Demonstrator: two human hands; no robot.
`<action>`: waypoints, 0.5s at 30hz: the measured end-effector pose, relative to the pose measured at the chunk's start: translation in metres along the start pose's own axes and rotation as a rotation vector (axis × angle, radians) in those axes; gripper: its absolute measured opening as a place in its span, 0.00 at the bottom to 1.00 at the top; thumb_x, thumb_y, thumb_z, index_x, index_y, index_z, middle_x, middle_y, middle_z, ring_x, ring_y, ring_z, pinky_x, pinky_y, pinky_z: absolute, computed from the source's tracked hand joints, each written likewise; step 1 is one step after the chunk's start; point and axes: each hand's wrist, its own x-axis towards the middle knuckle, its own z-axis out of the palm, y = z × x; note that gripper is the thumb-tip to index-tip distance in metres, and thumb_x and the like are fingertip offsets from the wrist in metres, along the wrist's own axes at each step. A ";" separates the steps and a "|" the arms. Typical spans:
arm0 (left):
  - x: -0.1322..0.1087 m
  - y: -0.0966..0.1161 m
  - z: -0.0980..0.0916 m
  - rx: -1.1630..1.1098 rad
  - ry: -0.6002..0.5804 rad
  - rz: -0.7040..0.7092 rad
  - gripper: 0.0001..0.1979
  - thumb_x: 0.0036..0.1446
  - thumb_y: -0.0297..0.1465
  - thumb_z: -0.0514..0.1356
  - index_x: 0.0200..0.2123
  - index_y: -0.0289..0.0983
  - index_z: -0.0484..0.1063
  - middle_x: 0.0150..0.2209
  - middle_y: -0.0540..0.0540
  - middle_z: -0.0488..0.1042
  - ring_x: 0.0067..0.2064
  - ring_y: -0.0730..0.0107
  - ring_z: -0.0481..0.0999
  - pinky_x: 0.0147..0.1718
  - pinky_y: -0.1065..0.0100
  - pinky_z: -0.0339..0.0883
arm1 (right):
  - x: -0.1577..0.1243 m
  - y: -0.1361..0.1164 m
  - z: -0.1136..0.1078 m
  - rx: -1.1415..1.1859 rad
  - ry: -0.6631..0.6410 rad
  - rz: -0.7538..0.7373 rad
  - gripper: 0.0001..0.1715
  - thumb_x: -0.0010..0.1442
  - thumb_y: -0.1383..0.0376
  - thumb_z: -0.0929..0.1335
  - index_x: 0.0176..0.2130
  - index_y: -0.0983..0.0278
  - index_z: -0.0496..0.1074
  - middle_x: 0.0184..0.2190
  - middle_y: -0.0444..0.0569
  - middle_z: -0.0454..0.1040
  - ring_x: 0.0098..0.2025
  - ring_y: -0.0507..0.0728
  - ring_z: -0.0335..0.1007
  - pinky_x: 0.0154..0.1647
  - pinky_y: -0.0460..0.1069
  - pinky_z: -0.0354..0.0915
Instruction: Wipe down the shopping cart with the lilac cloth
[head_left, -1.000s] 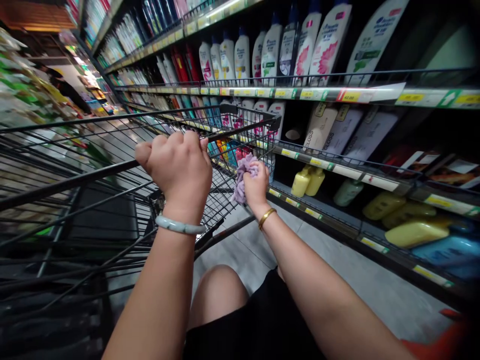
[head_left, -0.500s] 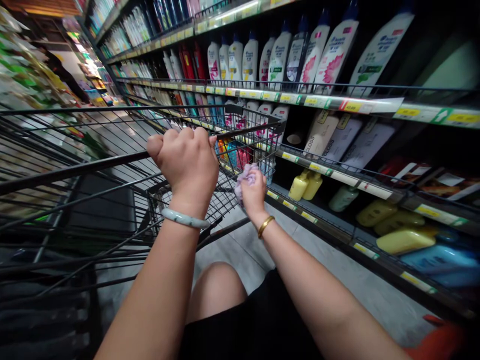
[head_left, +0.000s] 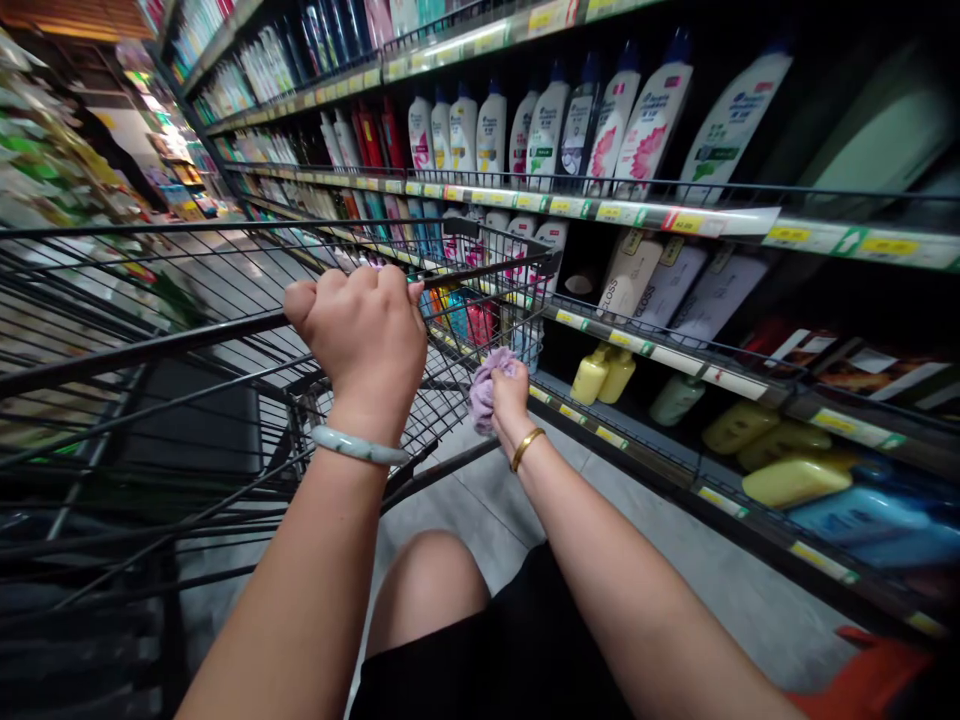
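Observation:
A black wire shopping cart (head_left: 187,345) stands in front of me, and my left hand (head_left: 364,345) is wrapped in a fist round its top rim. A pale green bangle (head_left: 360,446) circles that wrist. Lower and to the right, beside the cart's corner, my right hand (head_left: 512,392) grips a crumpled lilac cloth (head_left: 490,388). A gold bangle (head_left: 526,450) is on the right wrist. The thumb lies over the cloth; most of the right fingers are hidden behind it.
Store shelves (head_left: 667,222) with price tags run along the right, holding white shampoo bottles (head_left: 550,130). Yellow bottles (head_left: 591,375) stand on the bottom shelf. An orange object (head_left: 862,670) lies on the floor at lower right. Packed goods (head_left: 45,170) line the left side.
My right hand has dipped slightly, and more of the lilac cloth shows. My left hand keeps its hold on the cart rim. The shelves have shifted slightly left in view.

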 end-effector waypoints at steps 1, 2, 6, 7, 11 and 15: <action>0.000 0.000 0.000 -0.002 0.001 0.004 0.18 0.70 0.44 0.43 0.32 0.43 0.63 0.38 0.42 0.70 0.48 0.47 0.61 0.54 0.45 0.44 | -0.005 -0.004 0.005 0.009 -0.016 -0.017 0.13 0.51 0.65 0.67 0.39 0.59 0.64 0.32 0.39 0.70 0.32 0.50 0.69 0.34 0.45 0.66; 0.000 0.000 0.000 -0.009 0.004 0.009 0.18 0.69 0.44 0.43 0.32 0.43 0.63 0.38 0.42 0.70 0.48 0.48 0.60 0.54 0.45 0.44 | -0.009 -0.010 0.009 0.008 -0.038 -0.052 0.14 0.51 0.65 0.68 0.40 0.59 0.65 0.34 0.40 0.72 0.33 0.50 0.70 0.35 0.45 0.67; -0.001 0.001 -0.002 -0.030 -0.006 0.009 0.18 0.69 0.46 0.43 0.33 0.45 0.64 0.38 0.43 0.70 0.47 0.48 0.59 0.54 0.45 0.45 | -0.002 -0.026 0.007 -0.047 -0.034 -0.163 0.17 0.49 0.67 0.70 0.41 0.60 0.67 0.38 0.42 0.73 0.37 0.50 0.71 0.39 0.44 0.68; -0.001 0.001 -0.002 -0.022 -0.011 0.006 0.19 0.69 0.46 0.43 0.33 0.44 0.65 0.38 0.42 0.70 0.47 0.48 0.60 0.53 0.45 0.45 | 0.004 -0.026 0.002 -0.054 0.014 -0.119 0.16 0.49 0.68 0.70 0.40 0.60 0.67 0.37 0.41 0.73 0.36 0.50 0.70 0.38 0.44 0.68; -0.001 0.003 -0.003 -0.008 0.016 0.009 0.19 0.70 0.46 0.43 0.34 0.43 0.66 0.37 0.42 0.71 0.49 0.46 0.63 0.54 0.44 0.46 | 0.019 -0.019 -0.009 -0.034 0.098 0.052 0.10 0.52 0.68 0.66 0.37 0.60 0.63 0.29 0.39 0.69 0.29 0.50 0.66 0.30 0.44 0.65; 0.001 0.003 0.000 -0.026 0.003 0.003 0.20 0.69 0.46 0.43 0.35 0.43 0.67 0.39 0.41 0.72 0.51 0.45 0.63 0.54 0.45 0.44 | -0.002 -0.028 0.009 -0.015 0.010 -0.027 0.15 0.52 0.67 0.68 0.42 0.60 0.66 0.37 0.42 0.74 0.35 0.50 0.71 0.37 0.45 0.70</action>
